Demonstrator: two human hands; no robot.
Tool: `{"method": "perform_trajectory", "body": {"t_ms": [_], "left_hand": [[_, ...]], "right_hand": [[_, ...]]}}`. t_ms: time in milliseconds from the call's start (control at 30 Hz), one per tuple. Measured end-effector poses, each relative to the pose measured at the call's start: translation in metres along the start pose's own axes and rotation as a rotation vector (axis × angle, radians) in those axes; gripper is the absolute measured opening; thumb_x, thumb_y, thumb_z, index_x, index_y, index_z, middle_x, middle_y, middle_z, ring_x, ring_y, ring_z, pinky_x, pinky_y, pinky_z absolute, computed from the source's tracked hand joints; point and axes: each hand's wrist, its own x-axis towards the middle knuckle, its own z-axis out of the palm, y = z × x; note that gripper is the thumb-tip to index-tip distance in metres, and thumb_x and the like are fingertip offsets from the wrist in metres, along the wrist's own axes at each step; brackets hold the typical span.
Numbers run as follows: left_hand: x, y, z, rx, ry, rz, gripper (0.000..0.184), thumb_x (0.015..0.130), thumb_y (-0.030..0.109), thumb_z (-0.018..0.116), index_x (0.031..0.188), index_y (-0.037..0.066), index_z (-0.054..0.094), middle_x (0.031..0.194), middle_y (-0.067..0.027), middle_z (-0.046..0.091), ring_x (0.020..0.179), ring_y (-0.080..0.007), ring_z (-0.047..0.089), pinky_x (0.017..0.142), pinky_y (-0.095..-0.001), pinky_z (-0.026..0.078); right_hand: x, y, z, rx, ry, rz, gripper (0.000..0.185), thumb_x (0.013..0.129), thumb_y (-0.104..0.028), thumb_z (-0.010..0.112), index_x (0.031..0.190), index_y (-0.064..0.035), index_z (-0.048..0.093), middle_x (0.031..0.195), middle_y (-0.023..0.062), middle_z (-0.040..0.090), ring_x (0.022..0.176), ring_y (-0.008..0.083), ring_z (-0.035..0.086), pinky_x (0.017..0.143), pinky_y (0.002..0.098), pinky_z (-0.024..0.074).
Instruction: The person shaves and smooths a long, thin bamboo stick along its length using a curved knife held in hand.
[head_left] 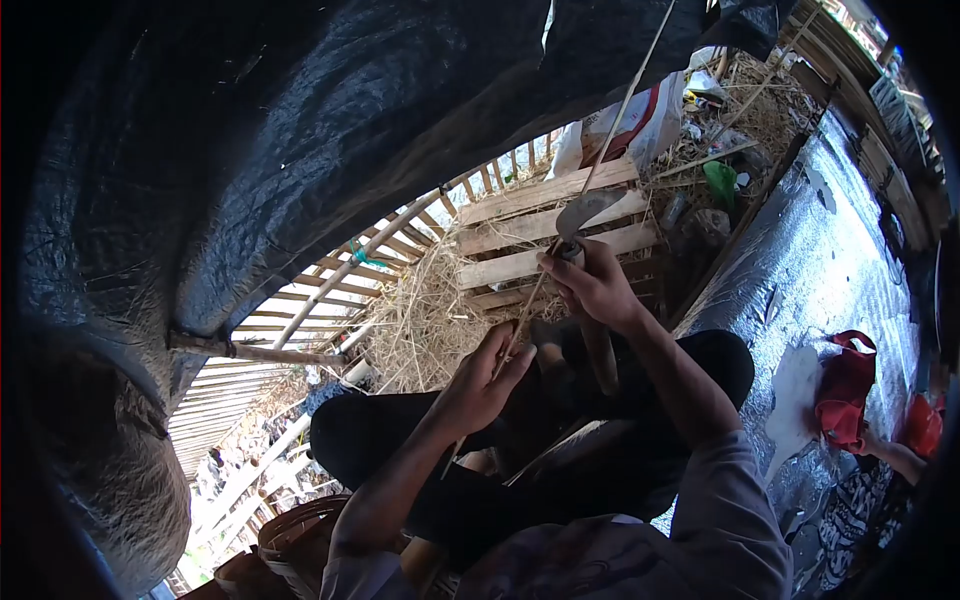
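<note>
A long thin bamboo strip point(622, 112) runs slantwise from the top of the view down past my lap. My left hand point(478, 388) is closed around its lower part, thumb and fingers pinching it. In my right hand point(602, 285) is a knife, its short curved blade point(588, 211) pointing up and away from me. The knife's long handle point(600, 360) reaches down below my fist toward my legs. The strip passes across the blade's base, beside my right thumb; whether that thumb presses on it I cannot tell.
Beyond my crossed legs lies a wooden slatted pallet point(555, 235), with straw shavings point(425, 310) beside it. A black tarp point(330, 130) hangs at upper left over a bamboo slat fence point(310, 290). At right, another person's arm point(897, 458) is near a red cloth item point(845, 395) on shiny sheeting point(800, 270).
</note>
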Motion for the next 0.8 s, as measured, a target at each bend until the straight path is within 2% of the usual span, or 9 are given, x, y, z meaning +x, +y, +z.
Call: {"method": "perform_trajectory", "body": {"t_ms": [33,100,133,200,300,367,400,500,800], "left_hand": [[0.001,0.003,-0.002,-0.001,0.002,-0.007,0.033,0.104,0.022,0.050,0.133,0.006,0.045,0.079,-0.0013,0.050,0.060,-0.0047,0.044,0.056,-0.0233,0.041],[0.002,0.012,-0.005,-0.430,-0.073,-0.369,0.027,0.105,0.026,0.046,0.125,0.007,0.049,0.077,0.0000,0.051,0.060,-0.0044,0.045,0.054,-0.0222,0.040],[0.001,0.013,-0.003,-0.430,-0.073,-0.374,0.027,0.105,0.026,0.046,0.125,0.007,0.049,0.077,0.0000,0.051,0.060,-0.0044,0.045,0.054,-0.0222,0.040],[0.004,0.015,0.008,-0.408,0.022,-0.311,0.026,0.108,0.021,0.035,0.126,0.008,0.050,0.074,0.0030,0.042,0.055,-0.0012,0.030,0.049,-0.0178,0.024],[0.010,0.010,0.015,-0.397,0.043,-0.278,0.025,0.108,0.021,0.037,0.124,0.009,0.052,0.070,0.0052,0.040,0.054,-0.0009,0.030,0.047,-0.0188,0.023],[0.011,0.013,0.018,-0.423,0.054,-0.284,0.024,0.108,0.022,0.038,0.123,0.010,0.052,0.068,0.0058,0.039,0.053,-0.0009,0.029,0.047,-0.0191,0.022],[0.012,0.016,0.018,-0.450,0.069,-0.291,0.024,0.108,0.022,0.038,0.123,0.011,0.053,0.067,0.0065,0.038,0.052,-0.0008,0.029,0.046,-0.0193,0.022],[0.013,0.028,0.013,-0.570,0.060,-0.353,0.021,0.108,0.024,0.039,0.117,0.012,0.053,0.066,0.0074,0.037,0.050,-0.0009,0.028,0.045,-0.0202,0.020],[0.012,0.026,0.014,-0.532,0.088,-0.371,0.020,0.108,0.028,0.040,0.110,0.012,0.052,0.065,0.0078,0.036,0.050,-0.0012,0.030,0.045,-0.0205,0.022]], "right_hand": [[0.000,0.009,0.003,-0.107,-0.043,-0.053,0.025,0.098,-0.023,0.061,0.082,-0.0042,0.056,0.054,-0.0045,0.048,0.046,0.0044,0.045,0.042,0.0245,0.0357],[-0.004,0.003,0.009,-0.040,-0.030,-0.021,0.025,0.098,-0.023,0.061,0.083,-0.0039,0.056,0.054,-0.0045,0.047,0.046,0.0039,0.044,0.042,0.0240,0.0349],[-0.005,-0.003,0.012,0.019,-0.012,0.003,0.025,0.098,-0.023,0.061,0.083,-0.0037,0.056,0.054,-0.0045,0.047,0.046,0.0035,0.043,0.043,0.0235,0.0342],[-0.005,-0.005,0.009,0.001,-0.001,0.024,0.025,0.098,-0.025,0.061,0.087,-0.0030,0.055,0.056,-0.0053,0.048,0.050,0.0024,0.045,0.045,0.0230,0.0342],[-0.011,-0.006,0.005,-0.093,0.050,-0.035,0.023,0.098,-0.022,0.060,0.095,-0.0009,0.052,0.061,0.0001,0.049,0.056,0.0055,0.049,0.048,0.0258,0.0362],[-0.023,-0.003,0.008,-0.509,0.093,-0.220,0.023,0.098,-0.018,0.058,0.103,0.0022,0.048,0.067,0.0116,0.055,0.060,0.0210,0.059,0.051,0.0359,0.0423],[-0.029,-0.002,0.012,-0.511,0.093,-0.222,0.023,0.098,-0.018,0.058,0.103,0.0022,0.048,0.067,0.0116,0.055,0.060,0.0210,0.059,0.051,0.0359,0.0423],[-0.045,-0.007,0.025,-0.605,0.015,-0.356,0.029,0.098,-0.019,0.057,0.113,0.0024,0.045,0.082,0.0254,0.063,0.080,0.0478,0.062,0.062,0.0505,0.0474],[-0.056,0.016,0.027,-0.608,0.054,-0.306,0.028,0.098,-0.019,0.056,0.114,0.0017,0.044,0.082,0.0253,0.064,0.076,0.0473,0.063,0.060,0.0498,0.0505]]}}
